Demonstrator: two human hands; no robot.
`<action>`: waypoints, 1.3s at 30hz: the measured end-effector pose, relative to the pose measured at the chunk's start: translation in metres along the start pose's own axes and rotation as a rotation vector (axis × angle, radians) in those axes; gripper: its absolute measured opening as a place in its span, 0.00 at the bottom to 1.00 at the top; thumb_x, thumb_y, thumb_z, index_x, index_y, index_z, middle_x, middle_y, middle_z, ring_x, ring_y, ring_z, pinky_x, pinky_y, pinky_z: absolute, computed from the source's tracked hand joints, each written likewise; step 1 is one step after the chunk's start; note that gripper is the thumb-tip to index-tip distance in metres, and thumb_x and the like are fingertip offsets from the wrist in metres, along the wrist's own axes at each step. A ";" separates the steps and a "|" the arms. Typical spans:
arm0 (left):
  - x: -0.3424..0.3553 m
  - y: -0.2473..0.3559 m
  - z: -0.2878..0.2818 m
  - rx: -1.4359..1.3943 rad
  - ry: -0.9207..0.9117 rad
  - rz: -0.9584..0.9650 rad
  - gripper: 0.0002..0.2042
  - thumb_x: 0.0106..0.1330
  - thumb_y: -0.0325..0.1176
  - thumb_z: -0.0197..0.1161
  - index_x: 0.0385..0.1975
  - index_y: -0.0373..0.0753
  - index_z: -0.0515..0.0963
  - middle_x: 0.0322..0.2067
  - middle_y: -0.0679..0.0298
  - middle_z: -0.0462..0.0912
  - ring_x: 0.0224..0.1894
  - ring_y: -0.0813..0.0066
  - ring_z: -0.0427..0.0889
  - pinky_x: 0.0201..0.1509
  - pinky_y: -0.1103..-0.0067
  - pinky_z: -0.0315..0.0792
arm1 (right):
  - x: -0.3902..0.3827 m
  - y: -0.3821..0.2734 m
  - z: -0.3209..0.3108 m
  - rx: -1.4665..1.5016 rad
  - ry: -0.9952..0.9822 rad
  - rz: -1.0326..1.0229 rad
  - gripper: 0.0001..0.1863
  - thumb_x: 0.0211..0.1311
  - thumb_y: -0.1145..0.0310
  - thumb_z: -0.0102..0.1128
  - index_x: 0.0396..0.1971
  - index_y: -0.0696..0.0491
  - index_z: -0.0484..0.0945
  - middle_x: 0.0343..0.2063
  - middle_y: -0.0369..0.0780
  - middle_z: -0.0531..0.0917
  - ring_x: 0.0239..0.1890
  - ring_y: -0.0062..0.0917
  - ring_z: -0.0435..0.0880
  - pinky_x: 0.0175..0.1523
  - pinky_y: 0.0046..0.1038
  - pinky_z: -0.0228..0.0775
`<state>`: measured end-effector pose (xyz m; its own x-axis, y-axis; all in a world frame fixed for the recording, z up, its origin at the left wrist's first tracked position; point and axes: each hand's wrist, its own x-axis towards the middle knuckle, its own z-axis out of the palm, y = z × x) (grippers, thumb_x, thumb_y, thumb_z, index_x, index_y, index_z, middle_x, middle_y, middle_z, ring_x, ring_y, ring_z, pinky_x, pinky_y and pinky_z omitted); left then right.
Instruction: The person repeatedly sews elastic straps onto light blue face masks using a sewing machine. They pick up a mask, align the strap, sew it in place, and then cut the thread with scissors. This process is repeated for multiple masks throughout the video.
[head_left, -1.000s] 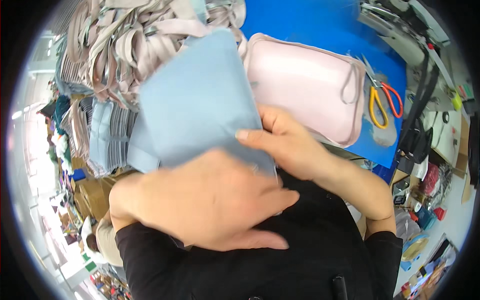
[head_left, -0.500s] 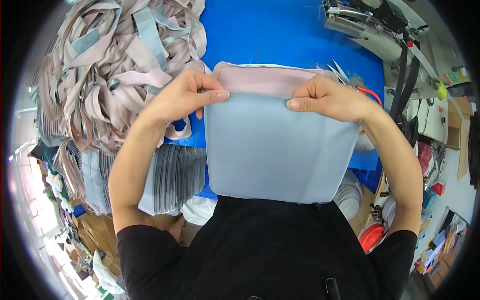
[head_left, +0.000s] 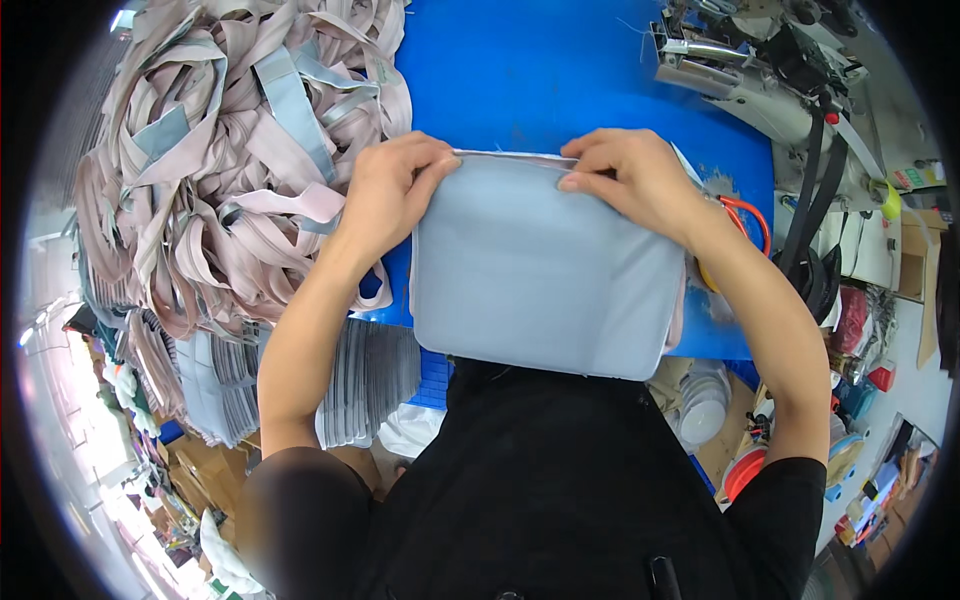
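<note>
A grey-blue fabric panel (head_left: pixel 540 270) with rounded corners lies flat in front of me, its near edge against my black top. Beneath it a pink piece (head_left: pixel 677 318) peeks out along the right side and thinly at the far edge. My left hand (head_left: pixel 392 190) pinches the panel's far left corner between thumb and fingers. At the far right part of the same edge, my right hand (head_left: pixel 635 185) is closed on the fabric, thumb on top. Red-handled scissors (head_left: pixel 757 212) lie beside my right wrist, partly hidden by it.
Pink and grey fabric strips (head_left: pixel 230 150) heap up at the left of the blue tabletop (head_left: pixel 500 70). Stacks of grey panels (head_left: pixel 368 385) stand below that heap. A sewing machine (head_left: pixel 740 90) occupies the far right. White round containers (head_left: pixel 703 400) sit low at the right.
The grey-blue panel's far edge has moved away from me, covering most of the pink piece that showed there. Both hands moved with it, the right one slightly leftward.
</note>
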<state>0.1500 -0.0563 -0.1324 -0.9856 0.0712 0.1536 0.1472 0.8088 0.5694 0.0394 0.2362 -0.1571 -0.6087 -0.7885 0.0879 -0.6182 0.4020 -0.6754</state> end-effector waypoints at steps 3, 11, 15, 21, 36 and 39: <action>-0.012 0.026 -0.023 -0.082 0.055 0.070 0.04 0.63 0.24 0.72 0.35 0.31 0.88 0.39 0.52 0.91 0.43 0.63 0.91 0.48 0.73 0.82 | -0.019 -0.016 -0.018 0.047 0.052 -0.091 0.13 0.65 0.58 0.72 0.33 0.53 0.90 0.45 0.42 0.89 0.40 0.36 0.89 0.45 0.34 0.81; -0.029 0.075 -0.062 0.103 0.101 0.467 0.09 0.55 0.23 0.79 0.31 0.33 0.84 0.40 0.55 0.91 0.39 0.64 0.92 0.40 0.77 0.84 | -0.060 -0.052 -0.045 0.035 0.180 -0.209 0.10 0.59 0.66 0.77 0.29 0.55 0.85 0.37 0.39 0.84 0.35 0.32 0.85 0.40 0.31 0.78; -0.031 0.076 -0.060 0.154 0.153 0.697 0.11 0.53 0.22 0.79 0.30 0.32 0.80 0.40 0.55 0.90 0.41 0.63 0.92 0.39 0.76 0.86 | -0.070 -0.056 -0.046 0.024 0.211 -0.239 0.14 0.58 0.65 0.78 0.26 0.56 0.81 0.36 0.39 0.82 0.35 0.30 0.83 0.40 0.30 0.77; -0.027 0.076 -0.057 0.237 0.245 0.863 0.09 0.55 0.25 0.76 0.27 0.33 0.80 0.37 0.56 0.89 0.36 0.63 0.91 0.34 0.75 0.87 | -0.077 -0.058 -0.049 -0.013 0.208 -0.218 0.17 0.57 0.63 0.79 0.24 0.56 0.78 0.35 0.39 0.82 0.33 0.29 0.82 0.37 0.29 0.76; -0.025 0.079 -0.059 0.114 0.192 0.715 0.13 0.54 0.17 0.77 0.28 0.35 0.75 0.37 0.54 0.90 0.40 0.58 0.93 0.37 0.73 0.87 | -0.072 -0.057 -0.050 0.072 0.243 -0.141 0.23 0.53 0.60 0.82 0.20 0.53 0.71 0.27 0.38 0.81 0.28 0.28 0.81 0.31 0.28 0.70; -0.021 0.082 -0.061 0.108 0.182 0.690 0.13 0.56 0.17 0.76 0.28 0.35 0.74 0.37 0.54 0.90 0.38 0.59 0.93 0.35 0.75 0.85 | -0.072 -0.058 -0.054 0.072 0.244 -0.120 0.24 0.54 0.61 0.82 0.20 0.54 0.71 0.24 0.37 0.80 0.27 0.28 0.80 0.30 0.28 0.68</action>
<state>0.1878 -0.0270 -0.0398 -0.6404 0.4959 0.5865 0.7126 0.6685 0.2128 0.0923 0.2943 -0.0847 -0.6403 -0.6897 0.3382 -0.6617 0.2716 -0.6989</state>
